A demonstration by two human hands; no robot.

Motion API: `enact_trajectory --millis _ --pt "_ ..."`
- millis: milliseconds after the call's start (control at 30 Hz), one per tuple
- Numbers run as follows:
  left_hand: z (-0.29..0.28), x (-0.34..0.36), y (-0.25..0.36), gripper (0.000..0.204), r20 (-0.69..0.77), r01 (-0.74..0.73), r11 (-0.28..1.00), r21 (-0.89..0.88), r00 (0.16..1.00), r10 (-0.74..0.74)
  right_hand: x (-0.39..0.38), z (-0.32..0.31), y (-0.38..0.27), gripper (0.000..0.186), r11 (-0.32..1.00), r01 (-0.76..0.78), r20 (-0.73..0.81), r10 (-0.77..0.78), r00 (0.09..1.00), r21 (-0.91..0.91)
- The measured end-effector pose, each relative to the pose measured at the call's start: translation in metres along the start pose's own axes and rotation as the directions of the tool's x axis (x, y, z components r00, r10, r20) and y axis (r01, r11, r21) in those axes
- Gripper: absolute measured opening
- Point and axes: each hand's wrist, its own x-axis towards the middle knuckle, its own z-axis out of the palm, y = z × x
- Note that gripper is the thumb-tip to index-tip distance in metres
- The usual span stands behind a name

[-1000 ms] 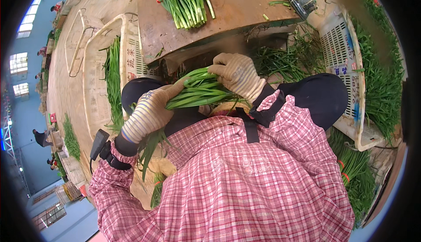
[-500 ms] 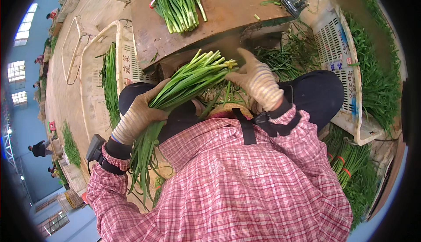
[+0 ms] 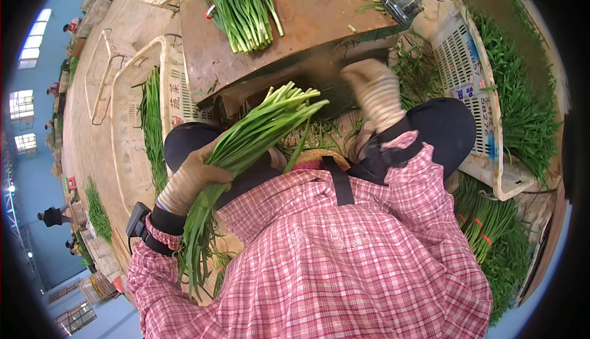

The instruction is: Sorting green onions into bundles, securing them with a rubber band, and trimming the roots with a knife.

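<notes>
Head: left grip [image 3: 192, 182] is clasping green stalks [image 3: 258, 133], best uncrushed, pointing toward two o'clock; right grip [image 3: 373, 87], blurring, is unreadable

A pink-and-white checked shirt [image 3: 362, 259] and dark trousers [image 3: 445, 130] are worn, with a black strap [image 3: 339, 185] down the front. Both hands [image 3: 187, 182] are covered by striped gloves [image 3: 382, 102] — black bands [image 3: 405, 153] are fastened at the wrists, and a black box [image 3: 137, 219] is mounted on the left.

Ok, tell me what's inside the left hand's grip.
The left hand grips a bunch of green stalks; pale ends show beyond it, leaves hang below. The stretch inside its grip is covered.
</notes>
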Motion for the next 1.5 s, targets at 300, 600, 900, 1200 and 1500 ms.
enact_trajectory --millis 300,600,900,1200,1500 --pt "0.005 0.006 -0.004 0.078 -0.031 -0.039 0.994 -0.099 0.999 0.036 -0.029 0.019 0.003 0.034 0.848 -0.497 0.484 0.361 0.797 0.186" --pt "0.019 0.002 -0.007 0.082 -0.078 -0.136 0.99 0.043 0.987 0.14 -0.021 0.025 -0.022 0.025 0.858 -0.454 0.422 0.329 0.845 0.239" --pt "0.017 0.003 -0.01 0.087 -0.069 -0.161 0.987 0.01 0.985 0.161 -0.003 0.021 0.001 0.041 0.898 -0.429 0.608 0.285 0.741 0.102" --pt "0.012 0.004 -0.014 0.092 -0.104 -0.134 0.988 0.081 0.984 0.142 -0.006 0.032 -0.005 0.03 0.973 -0.133 0.56 0.218 0.799 -0.189" --pt "0.018 -0.001 -0.015 0.09 -0.168 -0.197 0.946 0.257 0.955 0.245 -0.012 0.014 -0.023 0.024 0.544 -0.751 0.754 0.293 0.588 0.374"
